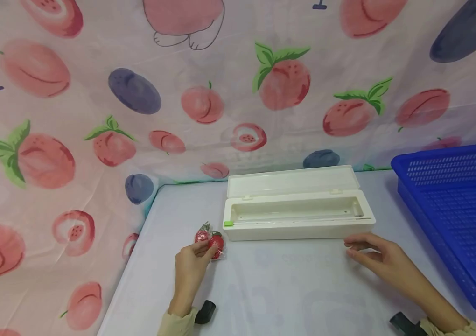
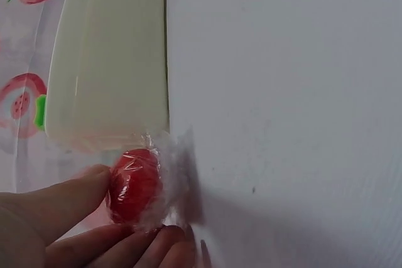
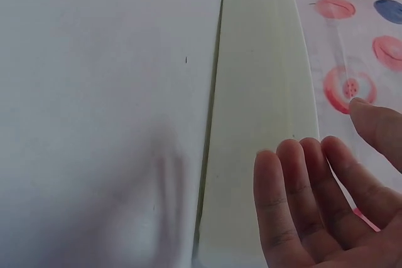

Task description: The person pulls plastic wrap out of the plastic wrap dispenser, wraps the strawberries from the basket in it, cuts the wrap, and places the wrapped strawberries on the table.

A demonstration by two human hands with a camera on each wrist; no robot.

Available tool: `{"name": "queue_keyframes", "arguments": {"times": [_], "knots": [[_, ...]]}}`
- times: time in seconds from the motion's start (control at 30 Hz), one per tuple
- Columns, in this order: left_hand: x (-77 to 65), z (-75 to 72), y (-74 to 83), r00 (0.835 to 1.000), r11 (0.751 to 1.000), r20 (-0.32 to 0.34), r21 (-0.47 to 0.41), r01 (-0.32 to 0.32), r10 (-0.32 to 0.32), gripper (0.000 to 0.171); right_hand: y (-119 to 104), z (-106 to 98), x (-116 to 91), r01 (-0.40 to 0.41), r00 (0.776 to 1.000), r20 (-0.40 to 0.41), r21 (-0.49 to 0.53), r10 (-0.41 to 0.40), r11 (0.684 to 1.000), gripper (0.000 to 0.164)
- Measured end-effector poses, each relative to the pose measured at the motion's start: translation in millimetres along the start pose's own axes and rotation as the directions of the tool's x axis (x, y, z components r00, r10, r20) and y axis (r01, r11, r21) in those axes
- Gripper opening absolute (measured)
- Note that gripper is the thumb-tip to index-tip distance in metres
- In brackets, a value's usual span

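Note:
At the left end of a long white box (image 1: 297, 232), my left hand (image 1: 192, 268) pinches a red strawberry (image 2: 134, 186) wrapped in clear crinkled film. A second red, strawberry-like piece (image 1: 201, 234) in clear wrap lies just beyond the fingers in the head view. The white box looks like a plastic wrap dispenser. Its lid (image 1: 290, 182) is raised at the back, showing a long trough, and a green slider (image 1: 228, 224) sits at the left of its front edge. My right hand (image 1: 382, 261) holds nothing; its fingers are relaxed near the box's front right corner.
A blue plastic basket (image 1: 435, 247) stands along the right side of the white table (image 1: 280, 289). Behind and to the left hangs a fruit-printed cloth (image 1: 221, 60). Black wrist devices show at both cuffs.

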State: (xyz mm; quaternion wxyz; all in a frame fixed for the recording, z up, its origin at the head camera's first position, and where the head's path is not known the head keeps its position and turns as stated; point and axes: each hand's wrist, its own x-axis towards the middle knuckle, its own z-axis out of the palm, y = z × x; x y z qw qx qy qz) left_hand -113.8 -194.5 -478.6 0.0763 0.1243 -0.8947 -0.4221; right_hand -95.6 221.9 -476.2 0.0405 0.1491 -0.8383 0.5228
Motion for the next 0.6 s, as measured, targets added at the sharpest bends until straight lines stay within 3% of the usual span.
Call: {"name": "queue_keyframes", "arguments": {"times": [0.27,0.43,0.6], "knots": [[-0.5,-14.2,5.5,0.992,0.988,-0.084,0.135,-0.077,0.089,0.029,-3,1,-1,-0.056,0.998,-0.001,-0.061,0.056,0.997,0.023],[-5.5,-18.4,22.4,0.976,0.976,-0.140,0.164,-0.140,0.164,0.027,-10,1,-2,0.024,0.999,-0.035,-0.110,-0.028,0.994,0.025],[-15.7,-15.8,42.1,0.946,0.950,-0.139,0.153,-0.273,0.294,0.034,-22,3,0,0.120,0.989,-0.062,-0.165,-0.131,0.979,0.036]]}}
